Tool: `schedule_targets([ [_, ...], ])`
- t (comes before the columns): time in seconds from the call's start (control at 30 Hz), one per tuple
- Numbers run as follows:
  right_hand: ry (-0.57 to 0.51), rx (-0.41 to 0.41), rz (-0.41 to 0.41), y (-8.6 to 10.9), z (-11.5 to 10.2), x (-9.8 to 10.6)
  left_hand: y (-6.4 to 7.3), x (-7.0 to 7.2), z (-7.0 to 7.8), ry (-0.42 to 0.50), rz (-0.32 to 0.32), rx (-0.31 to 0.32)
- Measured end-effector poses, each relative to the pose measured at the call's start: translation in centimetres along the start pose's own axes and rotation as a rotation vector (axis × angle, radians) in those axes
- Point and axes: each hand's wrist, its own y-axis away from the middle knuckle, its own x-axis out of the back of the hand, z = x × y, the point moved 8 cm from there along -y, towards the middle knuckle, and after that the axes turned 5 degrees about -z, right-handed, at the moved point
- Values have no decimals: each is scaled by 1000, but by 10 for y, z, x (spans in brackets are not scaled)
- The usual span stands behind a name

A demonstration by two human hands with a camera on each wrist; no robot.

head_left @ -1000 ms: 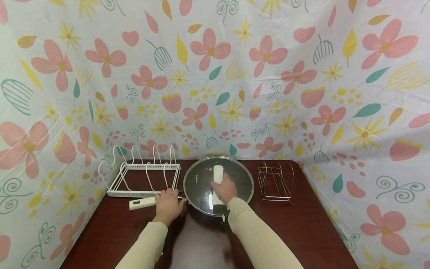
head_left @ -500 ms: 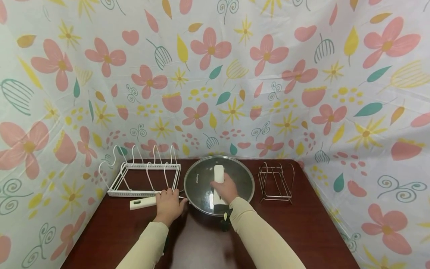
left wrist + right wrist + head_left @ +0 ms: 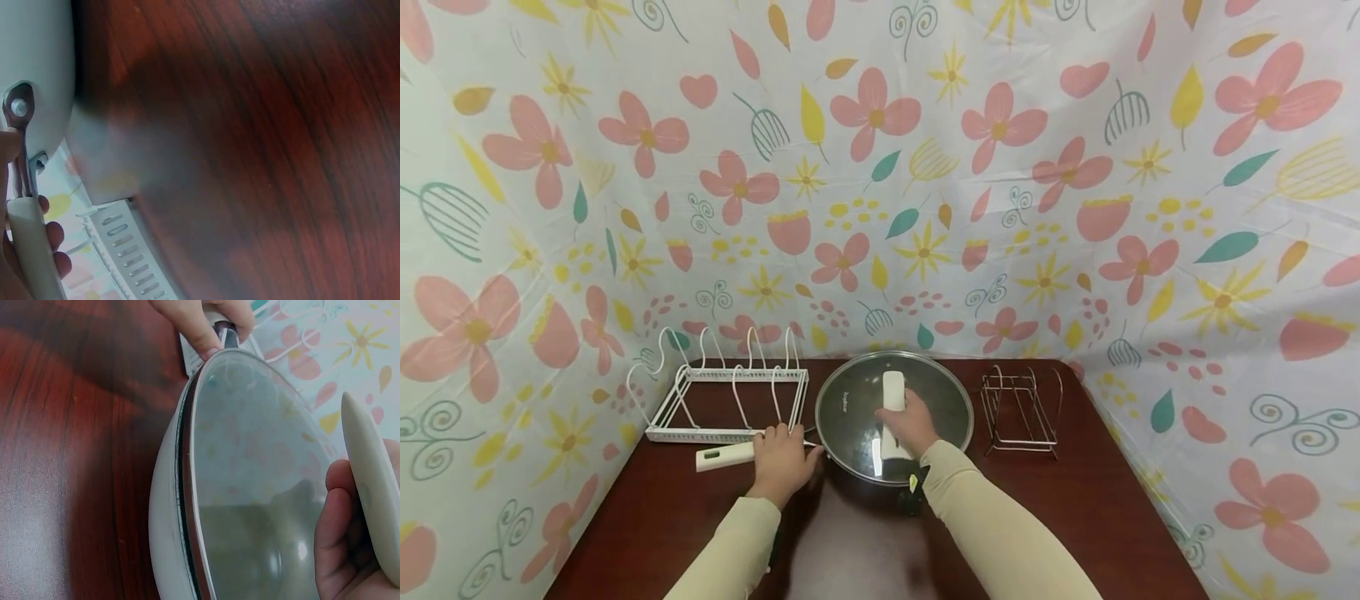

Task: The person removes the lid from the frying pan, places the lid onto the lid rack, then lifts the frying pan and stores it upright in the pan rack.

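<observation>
A pan [image 3: 165,506] with a white outer wall stands at the back middle of the table, covered by a round glass lid [image 3: 853,442] with a metal rim. My left hand [image 3: 780,462] grips the pan's white handle [image 3: 724,456] close to the pan; the left wrist view shows fingers curled round it by the metal bracket [image 3: 24,137]. On top, my right hand [image 3: 912,422] holds the lid's long white handle [image 3: 372,481], with fingers curled round it. The lid appears to sit on the pan's rim.
Left of the pan stands a white rack [image 3: 700,435] with upright wire loops, just behind the pan handle. To the right is a smaller metal wire rack [image 3: 1022,417]. A flower-patterned cloth [image 3: 880,208] hangs behind the dark red table [image 3: 647,533].
The head view has shifted slightly, so everything sits a little lower and further right. Both hands keep their grips, and pan and lid stay in place.
</observation>
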Motion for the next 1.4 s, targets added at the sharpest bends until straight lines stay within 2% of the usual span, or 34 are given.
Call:
schedule_targets([
  [0.37,-18,11,-30,0,-8,5,0,1,2,19,-44,18],
  [0.67,16,-1,-25,-8,-13,21,-2,2,4,12,-57,-1],
  [0.9,45,17,-46,-9,-31,35,-1,0,1,16,-10,-14],
  [1.1,83,28,-48,-13,-47,53,1,5,0,28,-1,-13],
  [1.4,129,40,-46,-22,-66,92,3,5,3,27,9,-24],
])
